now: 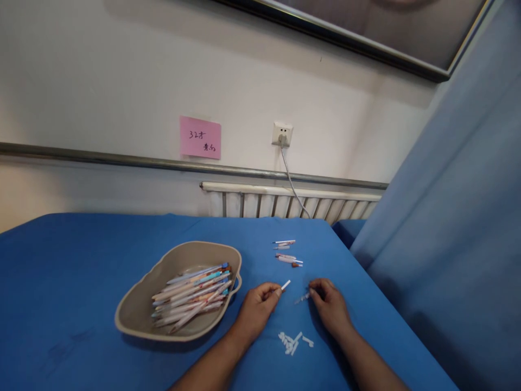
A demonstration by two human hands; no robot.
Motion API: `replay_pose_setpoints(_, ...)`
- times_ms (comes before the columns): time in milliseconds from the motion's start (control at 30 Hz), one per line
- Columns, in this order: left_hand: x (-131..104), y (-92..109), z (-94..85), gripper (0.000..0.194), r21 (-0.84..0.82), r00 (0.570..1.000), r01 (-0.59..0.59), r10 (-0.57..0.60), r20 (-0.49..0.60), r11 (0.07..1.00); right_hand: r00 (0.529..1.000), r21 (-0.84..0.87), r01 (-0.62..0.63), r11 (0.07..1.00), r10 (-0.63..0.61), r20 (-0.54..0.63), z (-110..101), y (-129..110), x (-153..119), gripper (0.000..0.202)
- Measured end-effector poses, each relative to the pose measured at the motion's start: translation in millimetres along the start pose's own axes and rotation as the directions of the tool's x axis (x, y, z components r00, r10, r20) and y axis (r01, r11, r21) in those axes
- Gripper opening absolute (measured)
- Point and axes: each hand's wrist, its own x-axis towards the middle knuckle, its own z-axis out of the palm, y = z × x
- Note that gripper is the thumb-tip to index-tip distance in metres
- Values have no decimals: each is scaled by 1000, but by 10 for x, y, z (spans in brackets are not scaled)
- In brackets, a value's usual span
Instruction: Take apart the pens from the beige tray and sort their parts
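Between the thumb and fingers of my left hand [259, 305] is a short white stick [286, 284], its end pointing up and right. My right hand [329, 303] pinches a thin, clear tube-like piece [302, 298] that points left, low over the blue cloth. Several small white pieces [290, 344] lie in a loose pile between my forearms. Beyond my hands, thin pen parts lie in two small groups, one farther back [284, 244] and one nearer [288, 259]. Left of my left hand, a beige basin [138, 312] holds many pens [193, 296].
A blue cloth [81, 271] covers the table. Behind it are a white radiator [260, 190], a wall rail, a socket [282, 134] with a plugged-in cable, and a pink note [200, 137]. A blue curtain [451, 163] hangs along the right side.
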Motion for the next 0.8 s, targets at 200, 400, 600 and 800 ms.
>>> replay_pose_setpoints(200, 23, -40, -1, 46, -15, 999, -29, 29, -33, 999, 951, -282, 275, 919, -218, 218, 185, -234, 534, 21)
replay_pose_setpoints(400, 25, -80, 4, 49, -50, 999, -25, 23, -41, 998, 908, -550, 341, 763, -116, 403, 667, -332, 1272, 38)
replay_pose_setpoints(600, 46, -65, -5, 48, -101, 997, -40, 33, -71, 994, 925, -622, 308, 720, -74, 373, 829, -247, 1370, 33)
replay_pose_setpoints(800, 70, -50, -1, 47, -155, 996, -21, 8, -84, 988, 908, -624, 373, 687, -130, 399, 664, -239, 949, 28)
